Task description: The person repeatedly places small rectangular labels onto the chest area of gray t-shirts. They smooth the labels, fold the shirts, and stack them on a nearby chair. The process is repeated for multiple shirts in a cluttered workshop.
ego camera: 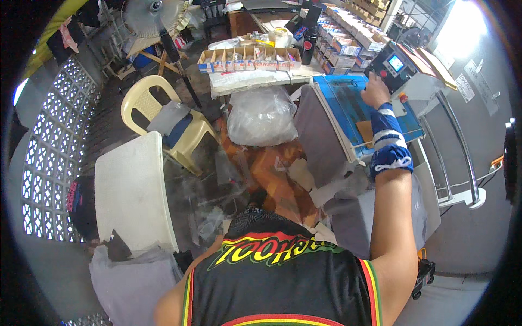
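Note:
My right hand reaches out to the control panel of what looks like a heat press. Its fingers are just below a red button; whether they touch the panel is hidden. The panel has a small lit screen, and a red knob sits to the right of my wrist. Under my forearm lies the machine's blue bed, with a brown flat piece on it. A blue-and-white sleeve wraps my forearm. My left hand is out of view.
A clear plastic bag stands ahead, below a divided cardboard box. To the left are a cream plastic chair, a white tabletop, a pile of grey sheets and a standing fan. Chrome rails rise at right.

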`<state>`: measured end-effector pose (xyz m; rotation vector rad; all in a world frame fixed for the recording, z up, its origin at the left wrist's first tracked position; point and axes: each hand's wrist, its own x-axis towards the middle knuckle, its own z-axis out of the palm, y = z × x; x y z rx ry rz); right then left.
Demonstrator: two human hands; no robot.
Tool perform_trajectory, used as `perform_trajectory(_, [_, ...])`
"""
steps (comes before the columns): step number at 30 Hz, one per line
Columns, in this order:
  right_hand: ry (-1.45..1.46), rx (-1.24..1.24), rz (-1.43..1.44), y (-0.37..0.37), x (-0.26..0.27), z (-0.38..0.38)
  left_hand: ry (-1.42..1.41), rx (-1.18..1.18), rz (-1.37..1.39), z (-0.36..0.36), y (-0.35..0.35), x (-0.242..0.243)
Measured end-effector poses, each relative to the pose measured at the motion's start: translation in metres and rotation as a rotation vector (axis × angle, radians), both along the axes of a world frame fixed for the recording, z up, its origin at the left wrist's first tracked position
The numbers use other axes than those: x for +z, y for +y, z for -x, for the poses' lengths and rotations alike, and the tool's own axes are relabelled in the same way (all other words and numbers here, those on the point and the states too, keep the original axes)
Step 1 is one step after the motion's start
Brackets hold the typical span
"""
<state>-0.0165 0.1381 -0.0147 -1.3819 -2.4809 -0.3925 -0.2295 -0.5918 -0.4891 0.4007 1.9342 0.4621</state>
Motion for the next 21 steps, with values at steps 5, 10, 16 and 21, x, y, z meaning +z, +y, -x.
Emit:
perform_trajectory(5, [0.026, -0.17, -0.013, 0.001, -0.002, 0.014, -0.006, -0.148, 0.041, 0.081, 0.015, -0.027])
perform_trajectory(10, [0.027, -0.167, -0.094, -0.004, -0.003, 0.017, 0.266, -0.609, 0.059, 0.198, 0.077, -0.036])
perform_trajectory(16, [0.106, -0.166, -0.051, -0.017, -0.001, 0.011, 0.443, -0.417, -0.138, 0.281, 0.213, 0.006])
perform_trajectory(21, [0.204, -0.18, -0.071, -0.045, 0.001, -0.007, -0.198, 0.364, -0.184, 0.247, 0.309, 0.036])
